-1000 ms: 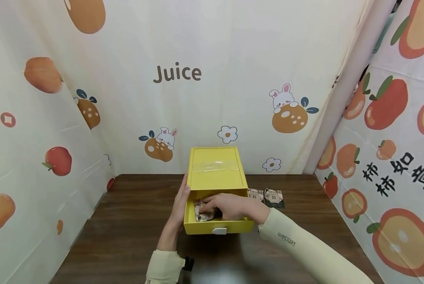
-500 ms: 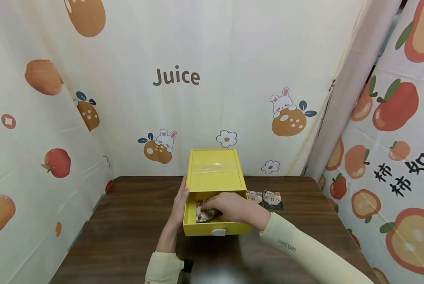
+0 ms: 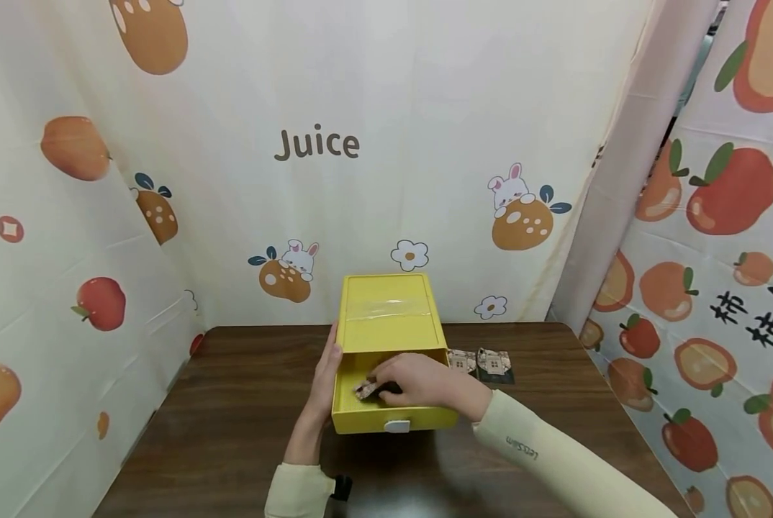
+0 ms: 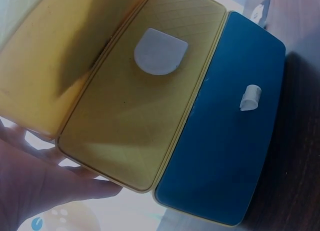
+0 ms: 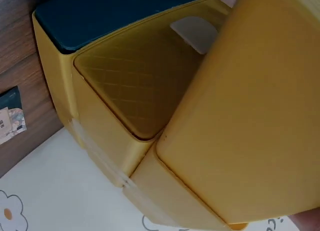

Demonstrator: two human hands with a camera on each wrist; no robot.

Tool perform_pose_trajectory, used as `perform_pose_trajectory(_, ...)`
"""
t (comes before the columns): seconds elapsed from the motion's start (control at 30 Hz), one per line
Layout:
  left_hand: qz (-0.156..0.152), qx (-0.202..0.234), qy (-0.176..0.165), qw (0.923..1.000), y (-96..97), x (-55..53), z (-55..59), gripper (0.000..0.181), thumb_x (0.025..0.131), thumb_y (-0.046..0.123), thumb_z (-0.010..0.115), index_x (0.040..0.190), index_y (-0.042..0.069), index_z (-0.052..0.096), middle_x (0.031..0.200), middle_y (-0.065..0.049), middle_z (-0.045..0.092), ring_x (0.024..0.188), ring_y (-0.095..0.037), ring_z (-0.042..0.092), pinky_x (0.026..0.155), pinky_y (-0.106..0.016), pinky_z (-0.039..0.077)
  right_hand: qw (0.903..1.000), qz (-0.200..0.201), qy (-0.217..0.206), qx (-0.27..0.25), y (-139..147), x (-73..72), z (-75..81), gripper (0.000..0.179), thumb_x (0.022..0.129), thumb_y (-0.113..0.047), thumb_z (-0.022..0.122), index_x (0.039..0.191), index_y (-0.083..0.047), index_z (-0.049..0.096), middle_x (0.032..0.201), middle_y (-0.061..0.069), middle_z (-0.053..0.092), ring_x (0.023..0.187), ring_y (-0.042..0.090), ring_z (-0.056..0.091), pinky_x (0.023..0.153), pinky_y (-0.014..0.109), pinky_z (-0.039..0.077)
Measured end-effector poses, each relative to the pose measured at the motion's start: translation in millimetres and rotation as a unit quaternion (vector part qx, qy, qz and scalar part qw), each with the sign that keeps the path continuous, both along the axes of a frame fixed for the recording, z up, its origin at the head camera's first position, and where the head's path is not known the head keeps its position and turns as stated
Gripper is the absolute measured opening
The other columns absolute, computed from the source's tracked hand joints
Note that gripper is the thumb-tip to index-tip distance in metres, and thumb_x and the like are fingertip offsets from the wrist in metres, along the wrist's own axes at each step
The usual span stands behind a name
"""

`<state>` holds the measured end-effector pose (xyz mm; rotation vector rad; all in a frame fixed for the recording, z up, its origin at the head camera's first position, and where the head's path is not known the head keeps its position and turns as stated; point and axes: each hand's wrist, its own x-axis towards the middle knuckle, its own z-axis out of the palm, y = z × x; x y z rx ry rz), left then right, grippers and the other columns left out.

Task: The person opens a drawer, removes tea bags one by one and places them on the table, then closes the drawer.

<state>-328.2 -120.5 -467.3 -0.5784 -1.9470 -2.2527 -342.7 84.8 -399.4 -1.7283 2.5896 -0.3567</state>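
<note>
A yellow drawer unit (image 3: 391, 309) stands on the table with its top drawer (image 3: 396, 420) pulled out. My right hand (image 3: 415, 378) reaches into that drawer and pinches a small patterned packet (image 3: 364, 389), which is tilted and partly hidden by the fingers. Along the unit's left side rests my left hand (image 3: 322, 381), its fingers fairly straight; the left wrist view shows this hand (image 4: 37, 183) against the drawer's side. The drawer's outer wall (image 5: 245, 111) hides most of the right hand in the right wrist view.
Two similar packets, a nearer one (image 3: 462, 360) and a farther one (image 3: 494, 365), lie right of the unit. Below the open drawer are a shut yellow drawer (image 4: 125, 116) and a dark teal one (image 4: 220, 136). A printed curtain (image 3: 386, 86) hangs behind the wooden table (image 3: 218, 432).
The packet lay flatter in the drawer and showed more of its face; now it is tilted up in my right fingers. My left hand has stayed on the unit's side.
</note>
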Motion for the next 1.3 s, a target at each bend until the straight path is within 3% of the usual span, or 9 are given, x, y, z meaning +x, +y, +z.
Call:
perform_pose_trajectory(0.2,0.003,-0.004,0.0,1.0,-1.2,1.7,-0.7,0.054,0.108,0.031,0.021,0.158,0.02,0.004,0.161,0.002,0.006,0.144,-0.02,0.008,0.113,-0.055,0.006,0.999,-0.002,-0.044,0.009,-3.5,0.8,-5.1,0.023,0.087,-0.031,0.074,0.104,-0.018,0.066,0.093,-0.009,0.064,0.085,0.001,0.055,0.079,0.02,0.045)
perform_pose_trajectory(0.3,0.004,-0.004,-0.001,1.0,-1.3,2.5,-0.4,0.055,0.108,0.032,0.021,0.158,0.018,0.003,0.161,0.001,0.004,0.144,-0.021,0.007,0.113,-0.054,0.006,0.9993,-0.005,-0.035,0.008,-4.4,1.1,-5.8,0.03,0.085,-0.016,0.076,0.114,-0.018,0.068,0.106,-0.011,0.066,0.096,0.001,0.057,0.089,0.022,0.045)
perform_pose_trajectory(0.43,0.004,-0.006,-0.006,1.0,-1.1,2.7,0.0,0.054,0.108,0.033,0.022,0.158,0.021,0.004,0.161,0.001,0.005,0.144,-0.02,0.009,0.113,-0.053,0.007,0.9994,-0.017,-0.03,-0.005,-2.1,1.8,-3.7,0.041,0.083,0.006,0.066,0.116,-0.018,0.07,0.11,-0.013,0.067,0.1,0.0,0.059,0.089,0.02,0.046)
perform_pose_trajectory(0.6,0.012,-0.007,-0.015,0.9998,-3.1,2.9,-1.0,0.051,0.108,0.034,0.024,0.157,0.029,0.009,0.161,0.004,0.008,0.143,-0.019,0.012,0.113,-0.052,0.01,0.999,-0.026,-0.025,-0.028,3.0,9.1,6.4,0.034,0.092,0.004,0.055,0.113,-0.017,0.072,0.107,-0.01,0.069,0.099,0.0,0.061,0.088,0.018,0.046)
perform_pose_trajectory(0.8,0.007,-0.007,-0.009,0.9999,-4.1,2.2,-0.6,0.051,0.108,0.033,0.022,0.157,0.029,0.008,0.161,0.004,0.007,0.143,-0.02,0.011,0.113,-0.054,0.009,0.9923,-0.034,-0.065,-0.1,30.9,18.9,27.7,0.034,0.095,0.003,0.051,0.113,-0.018,0.071,0.107,-0.009,0.069,0.089,0.005,0.061,0.078,0.02,0.047)
perform_pose_trajectory(0.93,0.006,-0.006,0.0,1.0,-2.9,1.8,0.2,0.05,0.108,0.03,0.021,0.157,0.029,0.008,0.161,0.003,0.006,0.143,-0.022,0.011,0.112,-0.056,0.009,0.9777,-0.053,-0.055,-0.196,60.8,21.9,41.3,0.04,0.091,0.008,0.053,0.114,-0.019,0.071,0.109,-0.011,0.069,0.084,0.008,0.059,0.073,0.023,0.047)
perform_pose_trajectory(1.1,0.007,-0.014,0.005,0.9999,-3.0,1.1,0.5,0.05,0.108,0.029,0.021,0.157,0.03,0.008,0.161,0.004,0.006,0.143,-0.021,0.01,0.112,-0.057,0.008,0.9441,-0.064,0.03,-0.322,101.5,15.3,44.3,0.043,0.082,0.017,0.061,0.114,-0.009,0.071,0.11,0.0,0.07,0.089,0.014,0.065,0.074,0.021,0.05)
perform_pose_trajectory(1.2,0.007,-0.019,0.009,0.9998,-3.5,0.8,0.0,0.05,0.108,0.029,0.02,0.157,0.03,0.008,0.161,0.004,0.006,0.143,-0.021,0.011,0.112,-0.058,0.008,0.9293,-0.099,0.081,-0.347,126.8,6.8,35.8,0.04,0.082,0.015,0.065,0.114,-0.008,0.071,0.109,0.003,0.07,0.087,0.014,0.065,0.072,0.017,0.048)
perform_pose_trajectory(1.3,0.004,-0.018,0.015,0.9997,-3.4,0.3,-0.7,0.05,0.108,0.027,0.019,0.157,0.03,0.008,0.161,0.003,0.005,0.143,-0.023,0.012,0.112,-0.058,0.009,0.9184,-0.164,0.106,-0.344,151.6,-3.2,18.4,0.037,0.083,0.011,0.067,0.114,-0.009,0.072,0.108,0.002,0.07,0.091,0.014,0.064,0.074,0.019,0.047)
